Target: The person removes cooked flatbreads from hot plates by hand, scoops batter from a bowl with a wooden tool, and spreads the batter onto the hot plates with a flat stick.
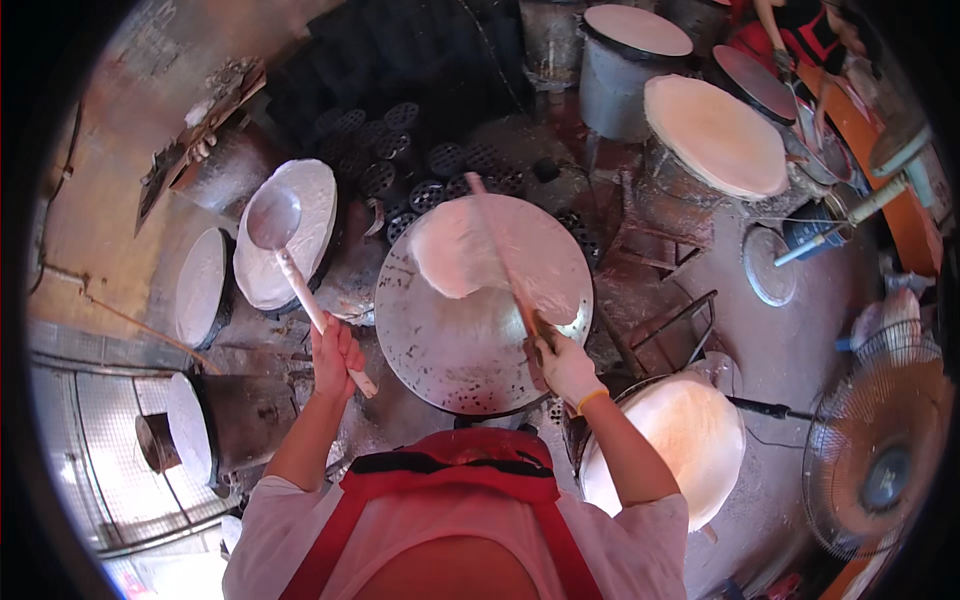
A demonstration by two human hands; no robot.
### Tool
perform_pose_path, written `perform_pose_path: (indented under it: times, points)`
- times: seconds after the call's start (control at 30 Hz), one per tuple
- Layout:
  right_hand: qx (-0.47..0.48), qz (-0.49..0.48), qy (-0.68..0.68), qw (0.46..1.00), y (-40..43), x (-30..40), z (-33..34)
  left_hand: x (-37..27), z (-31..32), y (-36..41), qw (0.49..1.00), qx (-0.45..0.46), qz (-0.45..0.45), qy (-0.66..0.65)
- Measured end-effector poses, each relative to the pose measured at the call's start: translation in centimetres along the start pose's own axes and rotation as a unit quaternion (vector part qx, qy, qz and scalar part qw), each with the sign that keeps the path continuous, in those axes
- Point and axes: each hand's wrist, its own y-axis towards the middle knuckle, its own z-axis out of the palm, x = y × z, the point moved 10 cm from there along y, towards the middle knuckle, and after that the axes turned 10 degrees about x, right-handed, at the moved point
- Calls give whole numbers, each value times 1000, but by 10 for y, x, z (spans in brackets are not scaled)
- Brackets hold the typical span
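Observation:
A round flat griddle (pixel 450 352) lies before me, its far part covered by a pale sheet of batter (pixel 450 247). My right hand (pixel 570 367), in a pale glove, grips the near end of a long wooden spreader (pixel 499 255) that reaches across the griddle over the batter. Bare-skinned, my left hand (pixel 335 358) is closed around the wooden handle (pixel 300 289) of a ladle. The ladle's metal bowl (pixel 274 217) is over another round griddle with a pale sheet (pixel 315 202) at the left.
Perforated round briquettes (pixel 427 196) lie beyond the griddle. A pale round sheet on a drum (pixel 712 135) stands at far right, another (pixel 667 450) beside my right forearm. A standing fan (pixel 877 450) is at right. Another person's arm (pixel 769 26) shows at top right.

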Motion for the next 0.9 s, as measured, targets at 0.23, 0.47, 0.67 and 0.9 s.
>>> perform_pose_path:
  times: [0.23,0.47,0.67,0.9]
  points:
    - [153,-49,-189,969,-11,2,17,19,-73,-21,988,-146,31,42]
    - [65,-95,-116,987,40,19,-31,26,-112,-41,969,-238,49,30]
    - [218,-90,-191,953,4,10,-15,38,-143,-69,949,-310,53,-9]
    - [239,-43,-288,926,62,36,-12,53,-160,-72,932,-359,42,5]
